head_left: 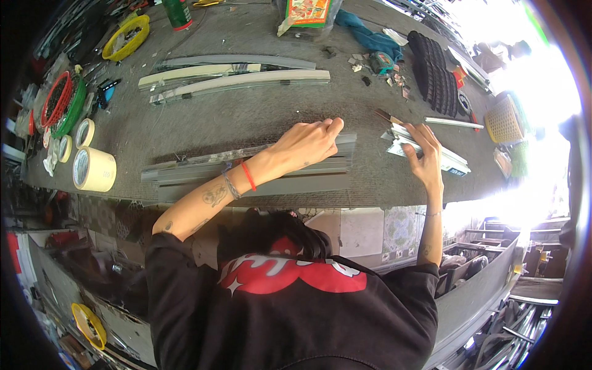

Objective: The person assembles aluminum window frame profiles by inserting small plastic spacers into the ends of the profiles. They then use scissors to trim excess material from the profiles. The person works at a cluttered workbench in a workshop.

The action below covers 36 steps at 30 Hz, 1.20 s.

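My left hand (pixel 311 140) is closed, its fingers curled together above the right end of a row of long grey metal strips (pixel 259 185). Whatever it may hold is hidden by the fingers. At the right, my right hand (pixel 424 151) grips a short bundle of white and silver metal profiles (pixel 453 163), thumb on the near side and fingers over the top. A knife-like tool with a brown handle (pixel 387 116) lies just beyond that bundle. Farther back on the grey work table (pixel 246 114) lies another group of long pale strips (pixel 240 83).
Tape rolls (pixel 95 169) stand at the left edge, near a green basket (pixel 71 108) and a yellow basket (pixel 126 38). A tape measure (pixel 382 61), blue cloth (pixel 364 34), black ridged pieces (pixel 431 74) and a cream basket (pixel 504 120) lie toward the right.
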Each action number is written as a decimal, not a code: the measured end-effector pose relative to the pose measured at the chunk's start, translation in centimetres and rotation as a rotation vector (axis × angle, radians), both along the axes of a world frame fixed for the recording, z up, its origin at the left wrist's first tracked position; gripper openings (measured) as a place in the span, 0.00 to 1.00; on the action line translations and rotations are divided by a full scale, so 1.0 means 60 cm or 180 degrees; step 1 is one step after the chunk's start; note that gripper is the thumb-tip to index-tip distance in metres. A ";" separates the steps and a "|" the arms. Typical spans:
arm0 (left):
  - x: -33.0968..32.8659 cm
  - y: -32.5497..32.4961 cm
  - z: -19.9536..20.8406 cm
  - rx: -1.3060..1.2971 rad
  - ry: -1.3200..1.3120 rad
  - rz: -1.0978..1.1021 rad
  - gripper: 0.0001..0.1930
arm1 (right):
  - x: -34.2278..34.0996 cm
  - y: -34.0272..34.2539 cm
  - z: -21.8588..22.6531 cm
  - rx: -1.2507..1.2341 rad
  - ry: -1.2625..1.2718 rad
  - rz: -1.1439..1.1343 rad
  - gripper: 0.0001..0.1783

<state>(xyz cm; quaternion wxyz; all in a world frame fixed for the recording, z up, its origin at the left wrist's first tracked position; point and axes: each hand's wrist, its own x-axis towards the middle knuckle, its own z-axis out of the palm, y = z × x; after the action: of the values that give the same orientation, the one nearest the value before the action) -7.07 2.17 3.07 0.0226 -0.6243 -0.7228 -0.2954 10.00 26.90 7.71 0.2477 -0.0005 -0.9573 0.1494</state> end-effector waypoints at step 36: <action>0.017 -0.008 0.019 0.0872 0.0405 -0.0167 0.16 | -0.040 -0.075 0.030 -0.0222 -0.0461 0.0649 0.29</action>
<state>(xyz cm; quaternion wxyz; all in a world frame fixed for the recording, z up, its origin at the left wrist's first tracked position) -6.02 1.70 4.21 0.1456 -0.6514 -0.6564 -0.3516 7.58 22.40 9.49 0.1612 0.0774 -0.9620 0.2065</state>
